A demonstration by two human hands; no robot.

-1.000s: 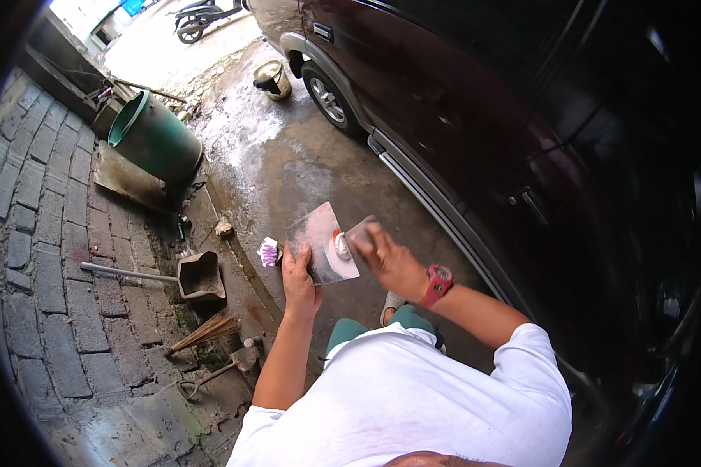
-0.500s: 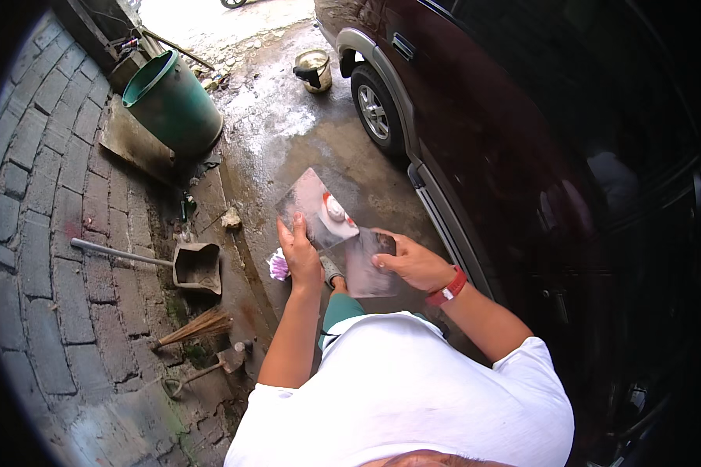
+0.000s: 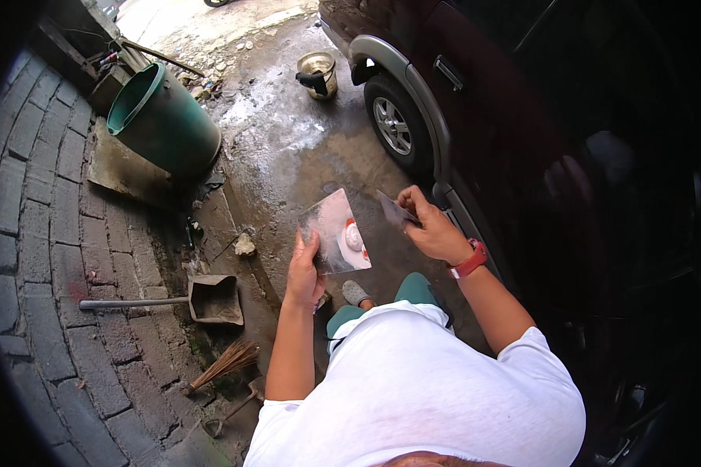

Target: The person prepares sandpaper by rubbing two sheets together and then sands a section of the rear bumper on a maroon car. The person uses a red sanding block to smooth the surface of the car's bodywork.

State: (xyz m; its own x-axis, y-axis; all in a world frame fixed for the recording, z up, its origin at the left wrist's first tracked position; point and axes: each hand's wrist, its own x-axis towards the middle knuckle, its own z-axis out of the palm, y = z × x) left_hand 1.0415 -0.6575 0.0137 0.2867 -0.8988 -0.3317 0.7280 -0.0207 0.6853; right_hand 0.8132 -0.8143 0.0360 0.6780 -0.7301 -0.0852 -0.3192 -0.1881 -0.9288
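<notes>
My left hand (image 3: pixel 304 268) grips a thin, square, whitish-pink smeared plate (image 3: pixel 329 229) by its left edge, thumb on top. A pale dab of putty-like paste (image 3: pixel 354 236) with red streaks sits near the plate's right edge. To its right, my right hand (image 3: pixel 435 229) pinches a second thin flat plate (image 3: pixel 393 208), tilted and seen almost edge-on. The two plates are apart. A red band (image 3: pixel 470 259) circles my right wrist.
A dark red vehicle (image 3: pixel 506 140) stands close on my right, its wheel (image 3: pixel 393 124) ahead. A bucket (image 3: pixel 319 75) stands farther off. Along the block wall (image 3: pixel 47 233) at left are a green bin (image 3: pixel 167 124), a long-handled dustpan (image 3: pixel 216 300), a broom (image 3: pixel 226 364) and a stone (image 3: pixel 244 244).
My right hand has risen to the right, drawing its plate from beside the other and turning it edge-on. My left hand's plate has shifted slightly right and down.
</notes>
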